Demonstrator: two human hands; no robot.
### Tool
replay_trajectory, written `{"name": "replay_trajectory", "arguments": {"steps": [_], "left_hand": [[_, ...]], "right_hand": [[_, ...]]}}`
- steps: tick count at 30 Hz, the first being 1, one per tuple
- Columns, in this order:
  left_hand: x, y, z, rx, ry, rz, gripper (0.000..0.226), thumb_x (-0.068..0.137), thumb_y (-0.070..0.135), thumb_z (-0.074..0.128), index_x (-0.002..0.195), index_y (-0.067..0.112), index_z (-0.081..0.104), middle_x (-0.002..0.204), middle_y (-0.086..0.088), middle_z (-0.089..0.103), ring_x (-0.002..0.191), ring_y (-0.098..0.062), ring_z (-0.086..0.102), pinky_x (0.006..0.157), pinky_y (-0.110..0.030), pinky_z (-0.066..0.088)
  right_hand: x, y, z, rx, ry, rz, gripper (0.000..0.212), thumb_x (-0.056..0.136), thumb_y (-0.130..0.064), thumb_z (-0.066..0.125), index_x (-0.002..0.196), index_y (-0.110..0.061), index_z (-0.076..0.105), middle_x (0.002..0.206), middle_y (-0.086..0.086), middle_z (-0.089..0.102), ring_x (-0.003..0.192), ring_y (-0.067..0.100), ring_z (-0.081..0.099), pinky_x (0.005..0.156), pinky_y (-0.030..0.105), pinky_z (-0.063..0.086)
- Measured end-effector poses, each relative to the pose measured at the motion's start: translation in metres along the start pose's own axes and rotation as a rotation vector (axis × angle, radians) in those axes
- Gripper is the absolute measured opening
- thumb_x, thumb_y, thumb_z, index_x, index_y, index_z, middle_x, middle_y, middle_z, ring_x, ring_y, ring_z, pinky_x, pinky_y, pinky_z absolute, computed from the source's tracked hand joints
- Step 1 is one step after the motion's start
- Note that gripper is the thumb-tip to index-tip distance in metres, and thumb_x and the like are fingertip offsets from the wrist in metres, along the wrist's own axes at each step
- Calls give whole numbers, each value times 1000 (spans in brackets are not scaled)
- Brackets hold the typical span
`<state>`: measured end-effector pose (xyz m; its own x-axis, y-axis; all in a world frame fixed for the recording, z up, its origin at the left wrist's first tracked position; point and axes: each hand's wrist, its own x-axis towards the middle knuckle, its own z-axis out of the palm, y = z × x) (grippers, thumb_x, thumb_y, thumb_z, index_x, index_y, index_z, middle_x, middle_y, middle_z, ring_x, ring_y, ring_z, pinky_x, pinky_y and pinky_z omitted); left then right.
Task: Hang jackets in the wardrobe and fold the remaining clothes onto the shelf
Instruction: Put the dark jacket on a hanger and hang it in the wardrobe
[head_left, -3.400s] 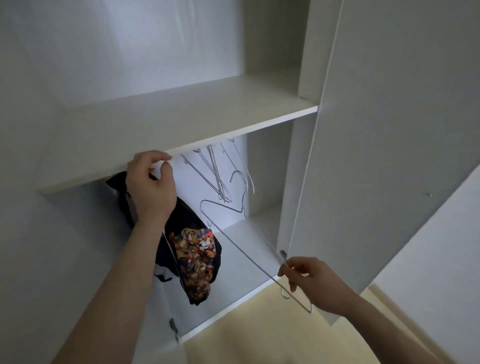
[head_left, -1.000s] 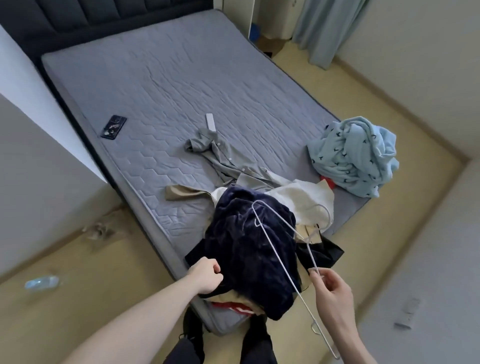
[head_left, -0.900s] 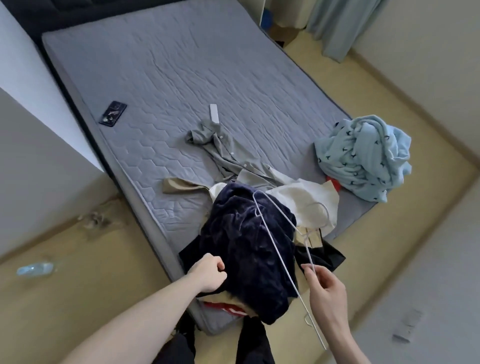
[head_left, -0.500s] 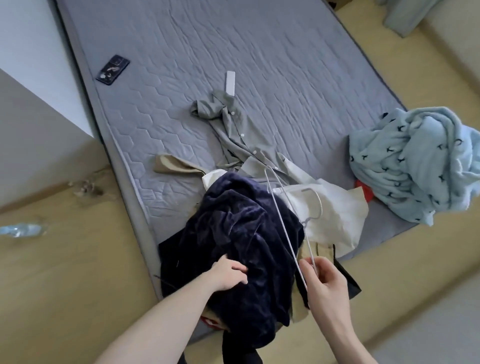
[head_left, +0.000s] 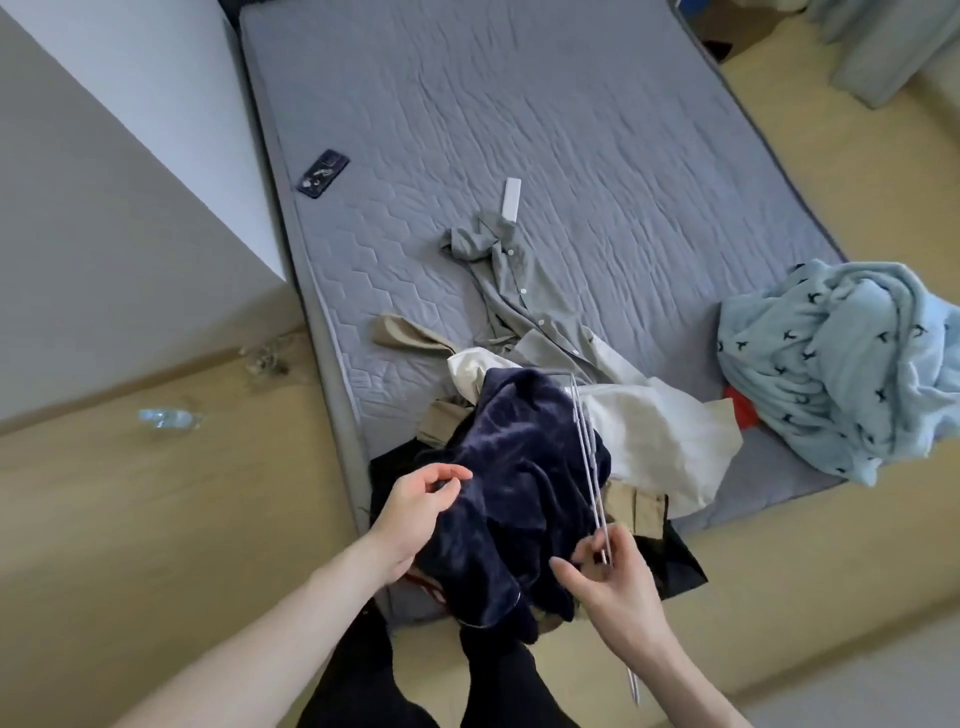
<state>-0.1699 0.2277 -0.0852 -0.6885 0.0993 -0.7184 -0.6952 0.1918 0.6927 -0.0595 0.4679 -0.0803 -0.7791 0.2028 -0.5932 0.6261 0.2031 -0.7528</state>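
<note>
I stand at the foot of the bed, looking down at a heap of clothes on the near corner of the grey quilted mattress (head_left: 571, 130). On top lies a dark navy jacket (head_left: 519, 467), plush like velvet, crumpled and spilling over the mattress edge. My left hand (head_left: 415, 512) rests on its left side, fingers loosely curled and partly open, pinching nothing that I can make out. My right hand (head_left: 615, 582) pinches a thin wire hanger (head_left: 587, 457) between thumb and fingers; the hanger lies edge-on across the jacket.

The jacket looks soft, limp and fairly heavy for cloth, so I judge it best lifted by the collar or shoulders. The hanger seems light, stiff and springy.

Under the jacket are cream and tan garments. A grey buttoned shirt (head_left: 514, 291) trails toward mid-mattress, and a fluffy pale blue blanket (head_left: 841, 374) sits at the right edge.
</note>
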Motion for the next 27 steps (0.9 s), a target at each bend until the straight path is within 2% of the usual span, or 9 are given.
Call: {"name": "replay_trajectory", "arguments": {"steps": [5,9,11,13,17,20,23,25,27], "left_hand": [[-96,59,-6,-445,-17,31,22,100,14,61,88,26,74,95,-2,68,96,-17,61,93,-34,48],[-157,73,-26,-698,-138,135,6,94,16,67,95,21,71,100,-10,70,92,-21,69,82,-33,58],[-178,73,-55,-698,-98,244,14,91,16,68,105,16,70,102,-10,71,91,-21,71,77,-30,58],[-193,67,-95,-571,46,344,26,92,13,66,118,11,63,100,-9,70,91,-23,71,78,-31,59],[-222,20,-186,-89,340,362,43,90,-11,55,117,22,63,109,3,68,105,-19,67,89,-30,56],[-247,-35,-237,339,232,228,72,76,1,61,136,40,51,141,18,49,128,-2,48,105,-23,44],[-270,-77,-262,500,128,232,93,70,39,75,150,49,29,151,30,34,135,11,31,110,-14,29],[-283,-96,-273,448,169,326,83,71,45,78,143,53,36,142,40,41,130,19,37,108,-10,34],[-297,-111,-287,330,191,327,66,76,38,74,136,48,48,128,33,58,119,11,55,101,-22,50]], "right_hand": [[-30,-64,36,-71,-234,-160,76,56,-48,99,101,-27,41,126,-21,61,87,24,69,78,40,60],[-43,-121,73,-46,-319,-328,58,68,-32,95,103,-20,50,102,0,71,91,20,73,76,42,60],[-54,-144,89,19,-339,-357,46,74,-28,84,110,-18,58,100,4,75,96,18,73,80,40,60],[-65,-165,105,94,-330,-341,47,71,-28,77,116,-23,64,105,2,77,103,18,73,86,36,58],[-92,-206,143,362,-301,-231,21,63,-12,67,83,-16,72,82,10,73,77,25,71,63,33,57],[-121,-237,178,496,-421,-90,25,53,-10,63,77,-9,66,76,16,60,69,29,60,65,37,52],[-160,-261,222,526,-569,-13,25,50,-14,62,74,-8,60,76,13,56,68,30,56,69,40,49],[-183,-272,255,554,-611,-8,26,49,-15,60,74,-9,57,78,12,55,71,30,55,72,41,47],[-204,-279,285,569,-650,-5,22,51,-15,58,72,-12,53,75,10,52,69,27,52,69,40,45]]}}
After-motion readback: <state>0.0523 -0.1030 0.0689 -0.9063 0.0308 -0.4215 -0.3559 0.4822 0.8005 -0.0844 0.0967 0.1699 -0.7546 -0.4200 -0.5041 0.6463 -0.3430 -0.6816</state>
